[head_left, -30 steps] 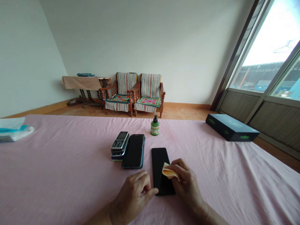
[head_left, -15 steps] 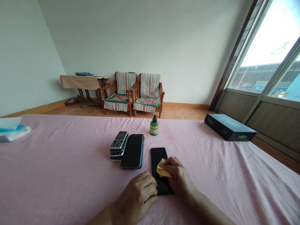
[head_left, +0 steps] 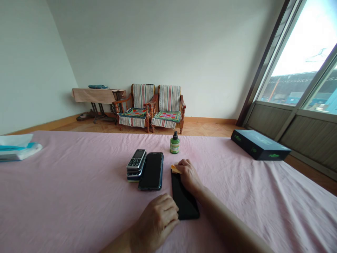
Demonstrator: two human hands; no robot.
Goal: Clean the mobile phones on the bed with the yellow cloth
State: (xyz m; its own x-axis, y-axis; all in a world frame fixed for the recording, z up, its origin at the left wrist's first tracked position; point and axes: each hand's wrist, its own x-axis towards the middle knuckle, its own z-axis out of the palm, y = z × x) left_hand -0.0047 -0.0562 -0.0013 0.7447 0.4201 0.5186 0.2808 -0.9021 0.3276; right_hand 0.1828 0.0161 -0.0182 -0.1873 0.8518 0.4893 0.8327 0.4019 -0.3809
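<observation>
A black smartphone (head_left: pixel 183 200) lies flat on the pink cloth, in front of me. My left hand (head_left: pixel 160 214), fingers curled, grips its lower left edge. At the phone's far end, my right hand (head_left: pixel 189 175) presses down a folded yellow cleaning cloth (head_left: pixel 174 169) pinched in its fingers. The right wrist covers part of the phone's right side. To the left lies another dark smartphone (head_left: pixel 151 171), seemingly on top of others. It touches a stack of phones topped by a silver keypad phone (head_left: pixel 137 160). A green spray bottle (head_left: pixel 174 144) with a black top stands upright beyond my right hand.
The pink tablecloth (head_left: pixel 86 196) is slightly wrinkled. A black box (head_left: pixel 259 146) with green marks lies at the right edge, and a tissue pack (head_left: pixel 19 149) at the far left. Beyond the table stand two wooden armchairs (head_left: pixel 168 102) and a cloth-covered sewing table (head_left: pixel 92 95).
My right hand has slid the yellow cloth forward, from the phone's middle to its far end. My left hand stays at the phone's edge. The view has shifted slightly.
</observation>
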